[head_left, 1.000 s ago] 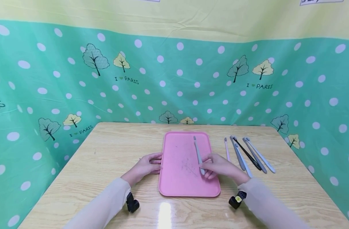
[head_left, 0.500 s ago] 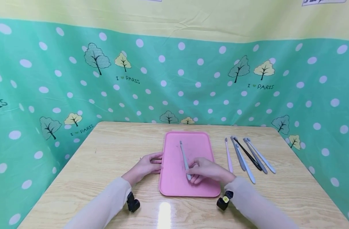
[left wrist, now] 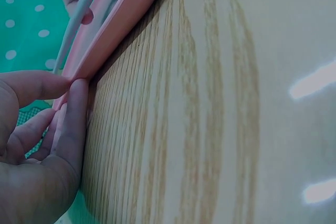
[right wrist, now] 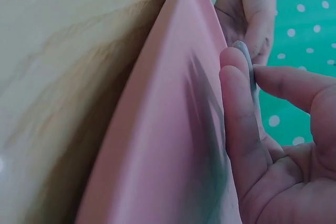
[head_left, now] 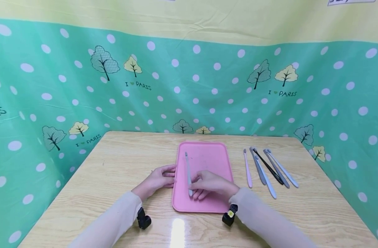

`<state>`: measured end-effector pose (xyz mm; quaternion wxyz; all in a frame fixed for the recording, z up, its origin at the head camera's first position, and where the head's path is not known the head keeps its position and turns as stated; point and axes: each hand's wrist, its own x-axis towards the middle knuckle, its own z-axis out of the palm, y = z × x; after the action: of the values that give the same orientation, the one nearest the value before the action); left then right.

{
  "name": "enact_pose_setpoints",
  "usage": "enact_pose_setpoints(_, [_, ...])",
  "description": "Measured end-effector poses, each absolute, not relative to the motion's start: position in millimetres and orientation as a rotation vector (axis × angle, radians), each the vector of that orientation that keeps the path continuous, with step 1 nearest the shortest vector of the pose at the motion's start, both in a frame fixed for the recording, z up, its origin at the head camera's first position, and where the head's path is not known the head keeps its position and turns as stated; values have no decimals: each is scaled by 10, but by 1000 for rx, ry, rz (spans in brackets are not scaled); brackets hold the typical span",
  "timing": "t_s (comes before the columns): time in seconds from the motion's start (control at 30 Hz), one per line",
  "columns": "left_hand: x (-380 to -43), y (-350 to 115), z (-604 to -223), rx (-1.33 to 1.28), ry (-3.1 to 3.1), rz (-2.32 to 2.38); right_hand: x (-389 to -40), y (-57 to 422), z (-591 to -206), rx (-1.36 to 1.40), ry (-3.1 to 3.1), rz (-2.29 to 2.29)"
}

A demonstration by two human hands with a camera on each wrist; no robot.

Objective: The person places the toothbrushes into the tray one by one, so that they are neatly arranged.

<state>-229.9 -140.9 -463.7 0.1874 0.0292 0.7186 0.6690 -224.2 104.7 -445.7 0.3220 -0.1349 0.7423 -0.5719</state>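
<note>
A pink tray [head_left: 209, 160] lies flat on the wooden table. At its left edge, my left hand [head_left: 158, 179] grips the rim; the left wrist view has the thumb [left wrist: 44, 83] on one side of the rim and fingers on the other. Over the left part of the tray, my right hand [head_left: 209, 184] pinches a pale grey-blue toothbrush [head_left: 188, 168] near the handle's end, head pointing to the far side. In the right wrist view the thumb and fingertips meet on the handle [right wrist: 244, 56]. Whether the toothbrush touches the tray is unclear.
Right of the tray lie several toothbrushes: a pink-lilac one [head_left: 247, 170] nearest, then grey, light blue [head_left: 266, 179] and black [head_left: 269, 167] ones, and another light blue one [head_left: 283, 168] at the far right. A polka-dot curtain [head_left: 195, 89] stands behind the table [head_left: 130, 148].
My right hand has carried the toothbrush leftward across the tray, from its right part to its left part, and the brush now stands straighter. The left hand has stayed at the rim.
</note>
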Motion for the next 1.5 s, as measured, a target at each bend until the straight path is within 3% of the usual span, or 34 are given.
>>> enact_pose_setpoints(1.5, [-2299,-1414,-4641,93,2004,1899,-2418,617,-4507,-260,1982,-1529])
